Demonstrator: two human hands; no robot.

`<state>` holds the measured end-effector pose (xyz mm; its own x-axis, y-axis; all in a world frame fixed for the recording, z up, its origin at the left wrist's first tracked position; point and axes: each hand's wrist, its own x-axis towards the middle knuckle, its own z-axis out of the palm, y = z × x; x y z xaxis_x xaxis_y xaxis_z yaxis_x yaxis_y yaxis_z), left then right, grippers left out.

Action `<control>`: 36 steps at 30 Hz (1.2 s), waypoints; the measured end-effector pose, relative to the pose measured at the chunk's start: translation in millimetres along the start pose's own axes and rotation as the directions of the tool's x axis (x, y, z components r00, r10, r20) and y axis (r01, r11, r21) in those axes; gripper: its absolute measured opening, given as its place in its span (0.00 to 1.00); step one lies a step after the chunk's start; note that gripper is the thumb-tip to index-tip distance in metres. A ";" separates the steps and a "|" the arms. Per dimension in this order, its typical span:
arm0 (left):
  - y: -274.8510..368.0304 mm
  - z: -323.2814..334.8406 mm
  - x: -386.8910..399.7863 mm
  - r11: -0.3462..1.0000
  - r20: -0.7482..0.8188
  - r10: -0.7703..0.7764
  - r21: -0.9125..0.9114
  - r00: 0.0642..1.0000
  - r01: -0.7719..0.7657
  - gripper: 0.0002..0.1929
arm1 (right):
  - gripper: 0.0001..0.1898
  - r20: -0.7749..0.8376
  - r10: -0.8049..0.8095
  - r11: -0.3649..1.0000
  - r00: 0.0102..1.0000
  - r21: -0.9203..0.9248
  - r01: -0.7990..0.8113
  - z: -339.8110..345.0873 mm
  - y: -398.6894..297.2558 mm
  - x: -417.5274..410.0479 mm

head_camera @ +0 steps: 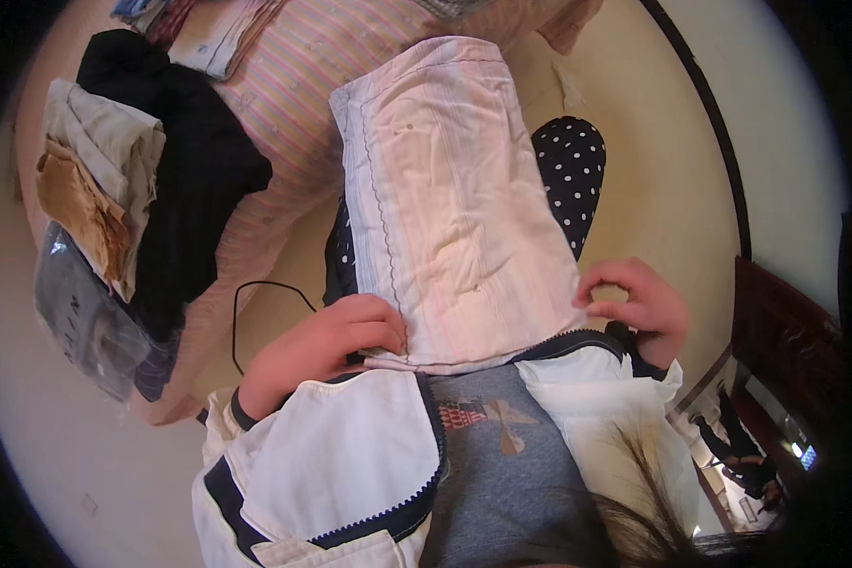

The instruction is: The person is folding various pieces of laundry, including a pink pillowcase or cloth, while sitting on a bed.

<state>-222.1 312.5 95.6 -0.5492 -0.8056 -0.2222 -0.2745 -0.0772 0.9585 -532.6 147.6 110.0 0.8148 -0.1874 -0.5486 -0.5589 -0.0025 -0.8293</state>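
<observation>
A folded piece of pale pink, faintly striped cloth lies lengthwise over my lap, its seams stitched along the left and far edges. The surface is wrinkled and has a few small dark spots. My left hand curls its fingers over the near left corner, gripping the edge; its thumb is hidden. At the near right edge, my right hand pinches the cloth between thumb and forefinger. Under the cloth, black trousers with white polka dots show on both sides.
A bed with a striped cover stands ahead. On it lie black clothing, beige cloth, brown cloth, a clear plastic bag and folded fabrics. A thin black cable hangs at left. A person is in the background.
</observation>
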 end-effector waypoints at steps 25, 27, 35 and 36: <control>-5.8 -4.4 10.5 0.790 -0.334 -0.230 -0.613 0.914 -0.026 0.08 | 0.24 -0.270 -0.372 0.928 0.888 -0.111 0.355 27.6 59.2 68.3; -8.8 8.5 8.2 0.792 -0.368 -0.139 -0.598 0.919 -0.120 0.08 | 0.22 -0.259 -0.345 0.938 0.902 -0.144 0.317 23.4 71.4 65.5; 1.8 -0.8 14.6 0.946 0.071 -0.005 -0.324 0.997 0.028 0.09 | 0.27 -0.153 -0.217 0.950 0.964 0.193 0.245 45.8 60.1 47.2; -2.7 -2.4 17.9 0.950 0.018 0.093 -0.302 0.996 -0.083 0.10 | 0.20 -0.294 -0.109 0.932 0.949 0.302 0.201 51.2 49.0 47.1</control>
<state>-229.2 296.9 89.5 -0.5868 -0.7983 -0.1355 0.0232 -0.1839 0.9827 -513.7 189.0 38.1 0.7894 -0.4669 -0.3986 -0.3106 0.2563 -0.9153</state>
